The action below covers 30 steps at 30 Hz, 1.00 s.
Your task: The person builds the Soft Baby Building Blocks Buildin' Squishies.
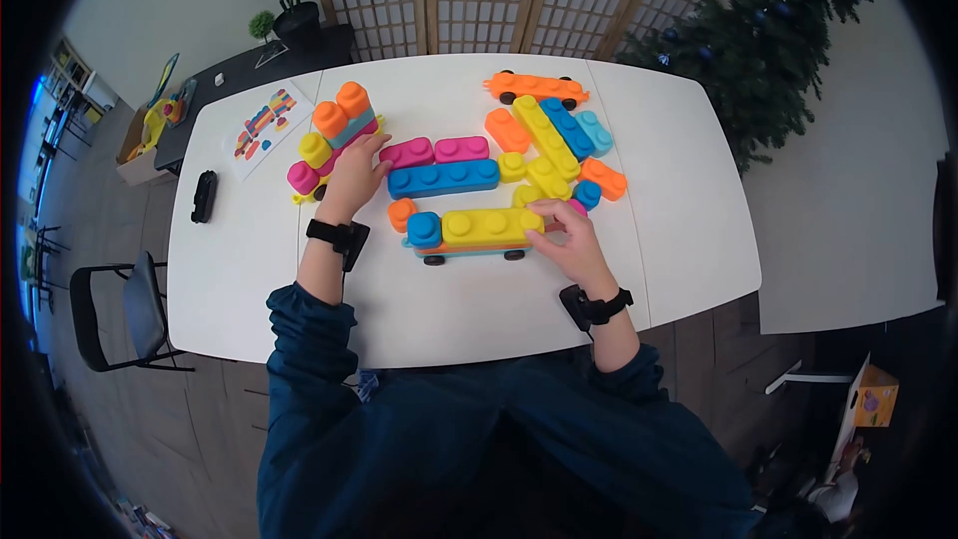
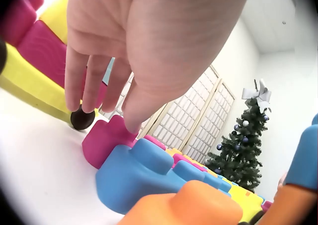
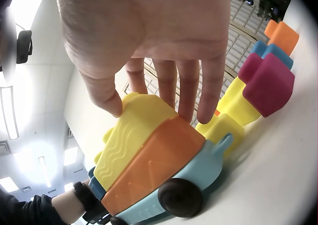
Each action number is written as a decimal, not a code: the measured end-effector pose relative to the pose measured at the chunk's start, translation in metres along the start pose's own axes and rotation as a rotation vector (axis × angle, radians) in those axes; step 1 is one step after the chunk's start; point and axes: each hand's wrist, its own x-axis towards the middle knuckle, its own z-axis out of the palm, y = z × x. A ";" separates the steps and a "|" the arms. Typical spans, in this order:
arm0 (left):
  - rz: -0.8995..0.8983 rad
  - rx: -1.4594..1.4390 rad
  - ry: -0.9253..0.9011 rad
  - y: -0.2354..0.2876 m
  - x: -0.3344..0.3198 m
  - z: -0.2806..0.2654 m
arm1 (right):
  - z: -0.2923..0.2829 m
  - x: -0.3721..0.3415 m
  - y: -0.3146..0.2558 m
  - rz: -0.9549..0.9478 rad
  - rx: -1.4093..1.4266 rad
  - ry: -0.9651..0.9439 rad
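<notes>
While the near car [image 3: 154, 168] is stacked to a second layer, with a yellow block [image 1: 486, 228] and a blue block [image 1: 423, 230] side by side on top, plenty looks left to place. The right hand [image 1: 577, 245] holds the yellow block's end in a narrow grip, thumb on one side and fingers on the other. The left hand [image 1: 356, 178] is fairly wide, fingers loosely extended between the left car [image 1: 356, 132] and a pink block [image 1: 407, 154]; whether its thumb touches that block I cannot tell. The left car carries several pink, yellow and orange blocks and seems well built up. By contrast, the orange base [image 1: 539, 88] beyond is bare, and the long blue block [image 1: 444, 178] lies loose mid-table.
</notes>
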 end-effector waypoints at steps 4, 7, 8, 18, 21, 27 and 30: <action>-0.013 0.041 -0.049 -0.009 0.004 0.007 | -0.001 0.001 -0.001 0.009 -0.010 -0.014; -0.029 -0.006 -0.092 -0.009 0.004 0.006 | -0.002 0.002 -0.003 0.016 -0.018 -0.026; -0.036 -0.015 -0.096 -0.008 0.002 0.005 | -0.002 0.002 -0.003 0.015 -0.019 -0.028; -0.028 -0.382 0.029 0.039 -0.020 -0.049 | -0.001 0.004 -0.001 -0.027 -0.020 -0.006; 0.036 -0.526 -0.082 0.063 -0.034 -0.066 | 0.002 0.005 -0.002 -0.043 -0.023 -0.016; 0.125 -0.580 -0.178 0.087 -0.060 -0.061 | 0.002 0.010 -0.003 -0.053 -0.043 -0.055; 0.127 -0.573 -0.224 0.086 -0.067 -0.055 | 0.003 0.010 -0.003 -0.046 -0.040 -0.055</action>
